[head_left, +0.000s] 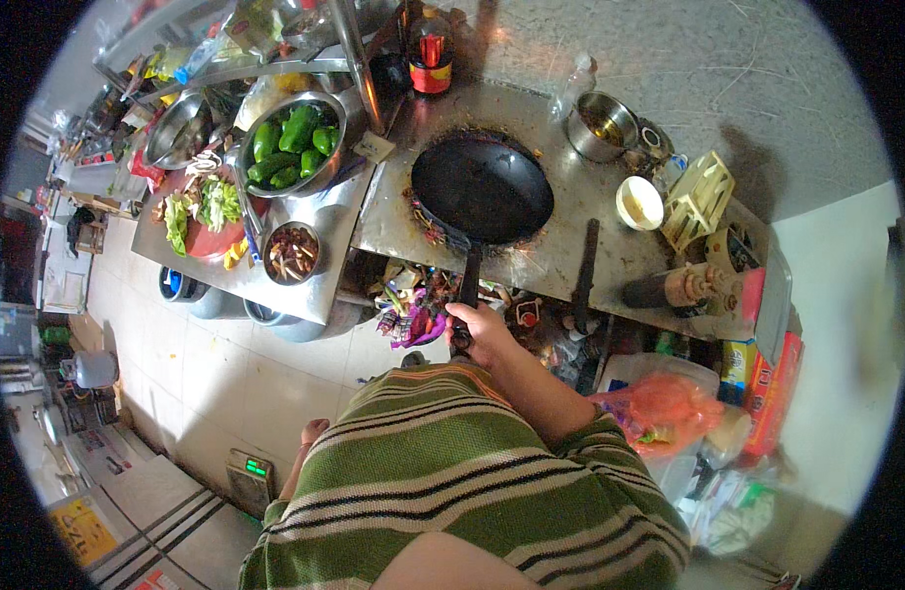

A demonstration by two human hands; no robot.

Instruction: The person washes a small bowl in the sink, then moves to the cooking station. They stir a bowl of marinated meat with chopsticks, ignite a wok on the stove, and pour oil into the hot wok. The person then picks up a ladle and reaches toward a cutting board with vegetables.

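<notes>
My right hand (482, 332) is closed around the dark handle of a black wok (483, 193), which rests over the burner on a stained steel stovetop (393, 214). Nothing shows inside the wok but a dark, shiny surface. Down beside my body hangs my left hand (315, 431), away from the counter; its fingers look curled, though what is inside them cannot be made out. On the steel counter left of the stove are a metal bowl of green peppers (299, 140), a red cutting board (209, 236) with leafy greens (220, 203), and a small bowl of chopped dried chilies (292, 253).
A steel pot (603, 127), a white bowl (639, 203), a slatted holder (699, 200) and pump bottles (688, 286) stand on the right. Behind the stove is a large red-labelled bottle (430, 55). Vegetable scraps and wrappers (415, 317) lie beneath the stove's front edge.
</notes>
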